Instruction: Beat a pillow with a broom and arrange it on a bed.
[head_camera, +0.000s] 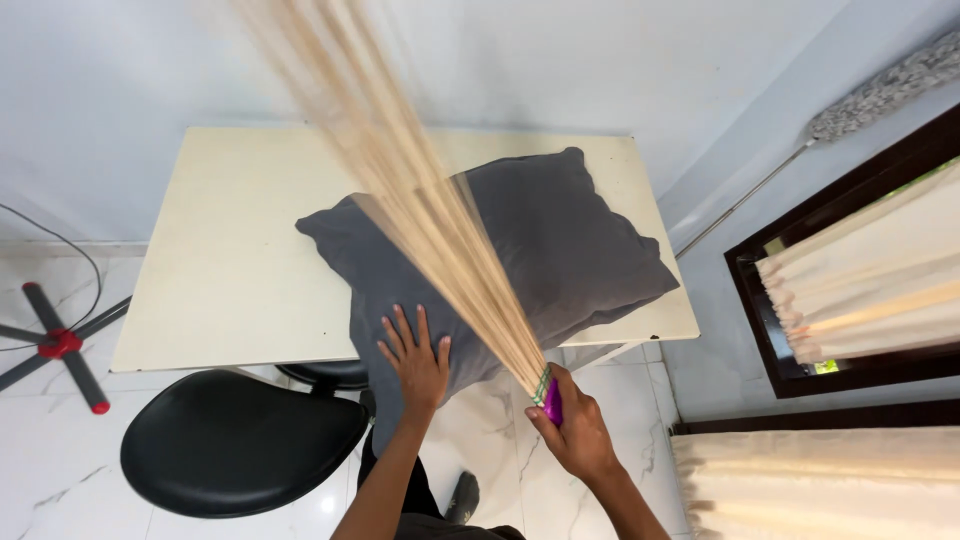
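Observation:
A dark grey cushion (560, 240) lies on a cream table (230, 260), its near corner hanging over the front edge. My left hand (415, 360) presses flat on that near part, fingers spread. My right hand (575, 430) grips the purple-bound handle of a stick broom (420, 200). The broom's pale bristles fan up and to the left across the cushion, blurred by motion.
A black stool (240, 440) stands below the table's front edge on a white marble floor. A red-and-black stand base (60, 345) sits at the left. A dark-framed window with cream curtains (860, 270) is at the right, and a long-handled mop (860, 95) leans on the wall.

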